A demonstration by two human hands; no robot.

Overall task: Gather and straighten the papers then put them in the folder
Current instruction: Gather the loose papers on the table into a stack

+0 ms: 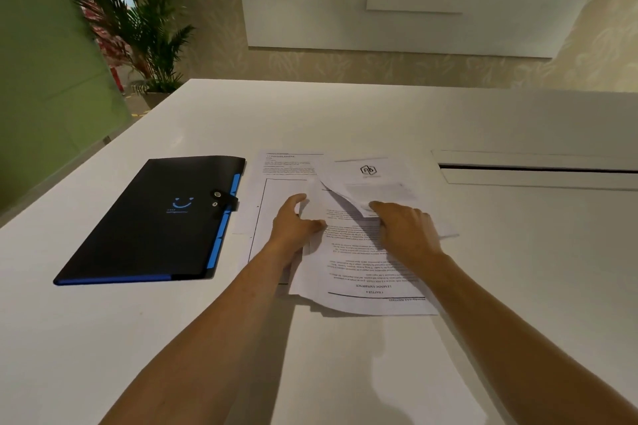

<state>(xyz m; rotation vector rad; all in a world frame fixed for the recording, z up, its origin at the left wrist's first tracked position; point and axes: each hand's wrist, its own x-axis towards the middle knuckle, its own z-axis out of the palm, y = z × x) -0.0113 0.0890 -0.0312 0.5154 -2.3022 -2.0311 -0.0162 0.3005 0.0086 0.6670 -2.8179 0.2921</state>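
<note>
Several printed white papers [366, 272] lie in a loose, overlapping pile in the middle of the white table [518, 269]. My left hand [293, 222] rests on the pile's left part, thumb spread over a sheet. My right hand [405, 229] grips a sheet with a logo [371, 171], whose near edge curls up off the pile. A black folder [152, 221] with blue edging and a snap strap lies closed to the left of the papers, apart from both hands.
A long cable slot with a lid [538, 169] is set in the table to the right of the papers. A potted palm [138, 28] stands beyond the table's far left corner. A green glass panel [41, 79] borders the left side.
</note>
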